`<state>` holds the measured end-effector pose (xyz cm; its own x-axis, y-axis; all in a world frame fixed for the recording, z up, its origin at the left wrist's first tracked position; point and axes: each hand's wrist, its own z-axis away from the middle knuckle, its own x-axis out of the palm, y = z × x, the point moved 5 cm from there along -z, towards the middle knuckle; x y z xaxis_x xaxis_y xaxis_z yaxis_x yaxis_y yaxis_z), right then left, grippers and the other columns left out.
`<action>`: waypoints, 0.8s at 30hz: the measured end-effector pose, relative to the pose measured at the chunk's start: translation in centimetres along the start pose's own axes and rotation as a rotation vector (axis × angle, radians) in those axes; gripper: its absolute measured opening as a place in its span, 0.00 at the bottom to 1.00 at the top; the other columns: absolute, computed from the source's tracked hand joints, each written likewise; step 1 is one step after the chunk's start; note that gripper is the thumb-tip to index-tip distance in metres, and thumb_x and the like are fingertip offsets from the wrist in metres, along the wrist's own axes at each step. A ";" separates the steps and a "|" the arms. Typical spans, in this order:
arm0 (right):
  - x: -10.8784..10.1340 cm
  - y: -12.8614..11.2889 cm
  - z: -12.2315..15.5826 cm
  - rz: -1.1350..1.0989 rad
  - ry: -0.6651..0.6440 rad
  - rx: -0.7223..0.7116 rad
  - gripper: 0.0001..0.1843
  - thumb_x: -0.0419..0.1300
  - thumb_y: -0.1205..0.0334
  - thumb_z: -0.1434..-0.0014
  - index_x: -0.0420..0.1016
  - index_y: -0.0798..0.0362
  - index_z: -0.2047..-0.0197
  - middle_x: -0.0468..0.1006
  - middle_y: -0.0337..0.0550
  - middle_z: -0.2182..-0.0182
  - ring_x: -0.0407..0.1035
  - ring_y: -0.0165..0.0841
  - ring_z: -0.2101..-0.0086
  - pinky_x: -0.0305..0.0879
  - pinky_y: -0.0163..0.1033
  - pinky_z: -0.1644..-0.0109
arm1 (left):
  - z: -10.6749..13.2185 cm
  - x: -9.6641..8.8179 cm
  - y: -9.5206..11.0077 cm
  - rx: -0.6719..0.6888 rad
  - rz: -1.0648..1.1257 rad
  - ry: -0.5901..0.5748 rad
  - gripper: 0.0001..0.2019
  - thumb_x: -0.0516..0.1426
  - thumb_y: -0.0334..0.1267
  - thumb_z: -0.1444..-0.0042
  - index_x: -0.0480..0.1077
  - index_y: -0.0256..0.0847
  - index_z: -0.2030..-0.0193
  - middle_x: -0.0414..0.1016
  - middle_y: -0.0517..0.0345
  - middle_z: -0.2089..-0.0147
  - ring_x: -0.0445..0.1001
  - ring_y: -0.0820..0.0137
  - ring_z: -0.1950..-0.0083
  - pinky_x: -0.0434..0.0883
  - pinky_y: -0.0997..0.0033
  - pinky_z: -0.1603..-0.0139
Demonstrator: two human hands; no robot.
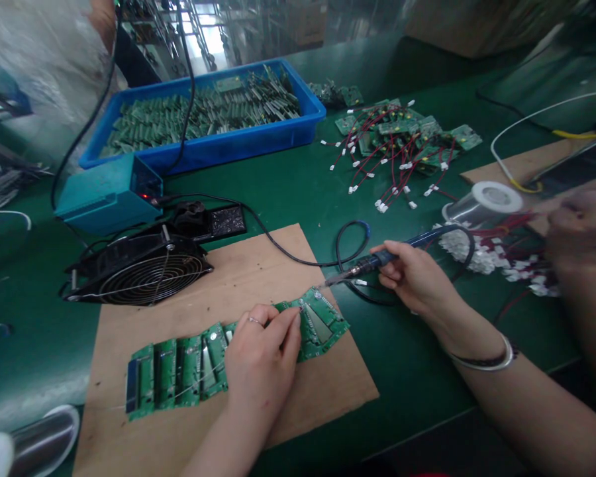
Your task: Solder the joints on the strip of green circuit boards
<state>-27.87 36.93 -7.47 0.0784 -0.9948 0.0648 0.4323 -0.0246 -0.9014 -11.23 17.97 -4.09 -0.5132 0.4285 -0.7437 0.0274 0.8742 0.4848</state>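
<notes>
In my right hand is a soldering iron, its tip pointing left at the top edge of the rightmost green circuit board. Whether the tip touches the board is too blurred to tell. My left hand lies over the row of overlapping circuit boards, thumb and forefinger pinched above the rightmost one. A thin solder wire runs across the boards from the left into this hand; its end is hidden by the fingers. Under the boards lies a brown cardboard sheet.
Behind the cardboard stand a black fan and a teal soldering station. A blue bin holds many boards; wired boards lie piled right of it. Solder spools stand left and right. Another person's blurred hand is at right.
</notes>
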 end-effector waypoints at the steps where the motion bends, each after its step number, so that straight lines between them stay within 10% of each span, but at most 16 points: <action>1: 0.1 -0.1 0.0 0.003 -0.005 -0.005 0.15 0.66 0.53 0.63 0.73 0.57 0.78 0.51 0.30 0.88 0.47 0.22 0.86 0.45 0.30 0.85 | 0.0 0.0 0.0 0.001 0.001 0.002 0.10 0.53 0.34 0.36 0.76 0.39 0.63 0.68 0.58 0.71 0.67 0.71 0.71 0.64 0.72 0.69; 24: -1.3 0.0 -0.8 -0.057 -0.065 -0.074 0.15 0.69 0.50 0.58 0.75 0.54 0.75 0.53 0.34 0.85 0.47 0.22 0.85 0.46 0.29 0.85 | 0.6 -2.0 0.3 -0.058 0.012 0.205 0.15 0.50 0.38 0.33 0.77 0.42 0.64 0.69 0.59 0.75 0.68 0.73 0.73 0.64 0.73 0.72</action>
<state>-28.67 38.15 -7.91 0.1152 -0.9831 0.1422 0.3705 -0.0903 -0.9244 -9.69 17.47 -2.73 -0.6773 0.3781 -0.6311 -0.0121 0.8520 0.5235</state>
